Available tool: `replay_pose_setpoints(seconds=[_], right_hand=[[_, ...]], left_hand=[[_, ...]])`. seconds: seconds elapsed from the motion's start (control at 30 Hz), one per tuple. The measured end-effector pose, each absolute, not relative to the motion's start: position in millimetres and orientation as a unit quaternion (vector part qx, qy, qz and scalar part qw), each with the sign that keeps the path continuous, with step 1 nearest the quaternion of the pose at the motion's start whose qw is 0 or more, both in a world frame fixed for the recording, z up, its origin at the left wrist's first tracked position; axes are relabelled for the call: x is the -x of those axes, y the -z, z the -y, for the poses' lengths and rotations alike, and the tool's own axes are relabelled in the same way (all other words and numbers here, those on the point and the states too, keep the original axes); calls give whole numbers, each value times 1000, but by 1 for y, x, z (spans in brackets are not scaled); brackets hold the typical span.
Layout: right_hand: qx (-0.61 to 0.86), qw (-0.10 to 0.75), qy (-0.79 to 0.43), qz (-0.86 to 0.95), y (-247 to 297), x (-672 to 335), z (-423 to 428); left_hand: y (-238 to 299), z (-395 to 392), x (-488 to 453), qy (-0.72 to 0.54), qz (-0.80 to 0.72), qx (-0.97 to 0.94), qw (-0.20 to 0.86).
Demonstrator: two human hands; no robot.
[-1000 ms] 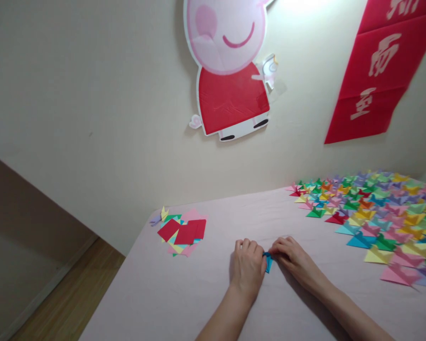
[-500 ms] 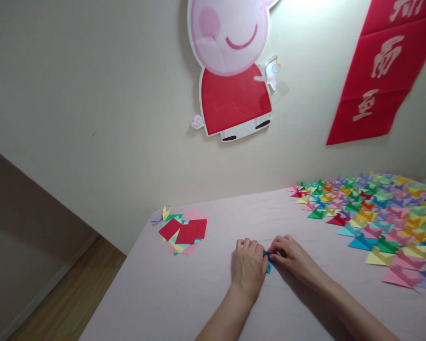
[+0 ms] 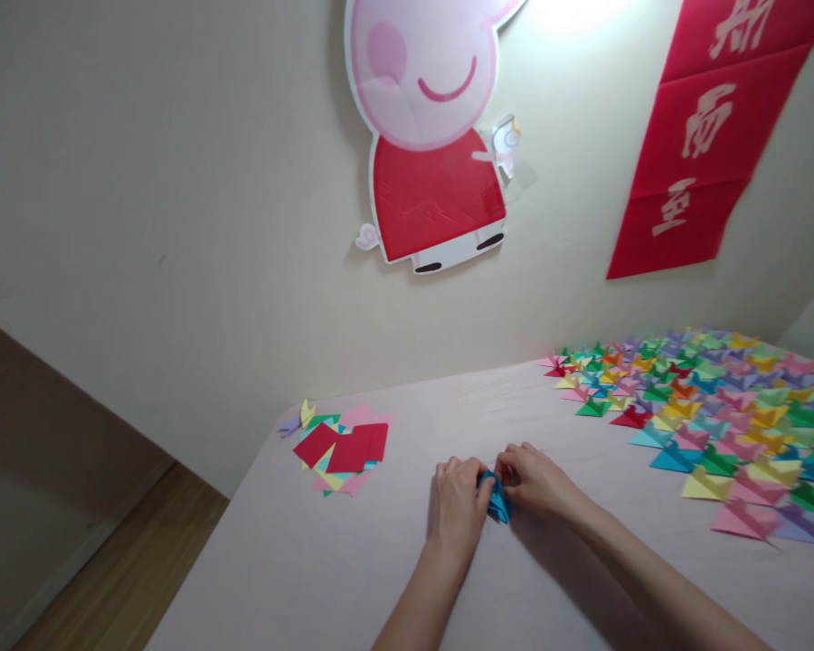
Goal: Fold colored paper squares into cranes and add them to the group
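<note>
1. Here's the blue paper [image 3: 499, 509], right of the paper pile [image 3: 345, 450] and nearer the person, well apart from it.
2. Left hand [image 3: 459, 495] clamped on its left side, right hand [image 3: 530, 479] pinching the other!
3. And a change: half a second ago the hands hid most of the blue; now a wider folded shape shows.
4. Up right of the pile, a red banner [image 3: 702, 163] bears pale characters, too unclear to read.

The left hand [image 3: 458, 504] and right hand [image 3: 534, 479] pinch a folded blue paper [image 3: 497, 506] on the pink-covered desk [image 3: 326, 570], between paper squares [image 3: 349, 450] (red ones uppermost) and rows of colourful folded paper figures [image 3: 709, 436].
</note>
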State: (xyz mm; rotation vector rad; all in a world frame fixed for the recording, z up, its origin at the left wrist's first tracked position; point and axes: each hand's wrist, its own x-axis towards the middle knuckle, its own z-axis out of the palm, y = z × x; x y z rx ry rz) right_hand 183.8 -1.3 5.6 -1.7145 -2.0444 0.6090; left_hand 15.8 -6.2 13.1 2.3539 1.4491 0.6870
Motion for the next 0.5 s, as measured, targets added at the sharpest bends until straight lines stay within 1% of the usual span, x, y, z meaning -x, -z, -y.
replay_pose_setpoints(seconds=[0.27,0.5], right_hand=[[588,228,-269,728,-4,-193,5],[605,237,-257,715,0,-187,4]], left_hand=[[-7,7,-14,-261,-508,-805,162],[-3,5,-13,-268,-503,-804,169]])
